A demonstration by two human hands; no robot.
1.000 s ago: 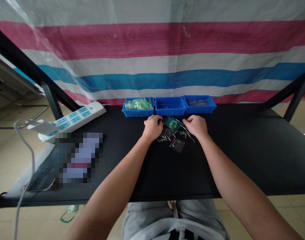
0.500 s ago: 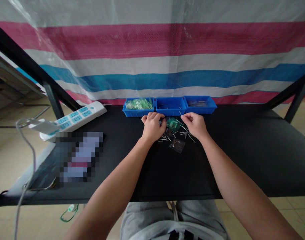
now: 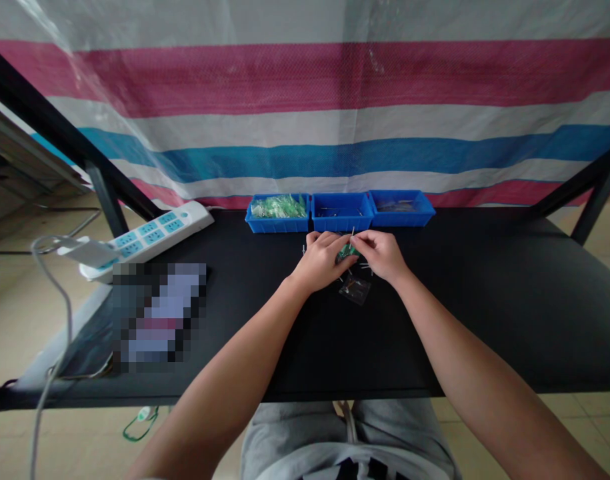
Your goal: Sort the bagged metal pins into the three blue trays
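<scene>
My left hand [image 3: 323,261] and my right hand [image 3: 379,254] meet over a small green circuit board [image 3: 345,251] near the back of the black table [image 3: 459,313]. The left hand's fingers curl around the board's left side. The right hand pinches a thin metal pin [image 3: 353,233] that stands upright above the board. A small clear plastic bag [image 3: 355,289] lies just in front of the hands. Loose pins [image 3: 365,267] lie scattered under and between the hands, mostly hidden.
Three blue bins stand in a row behind the hands: the left bin [image 3: 277,213] holds green parts, the middle bin [image 3: 341,212] and right bin [image 3: 401,208] hold small metal parts. A white power strip [image 3: 149,238] lies at the back left. A striped tarp hangs behind.
Both hands moved inward and now meet over the green board. The left hand slid right onto the board. The right hand brought a pin up above it.
</scene>
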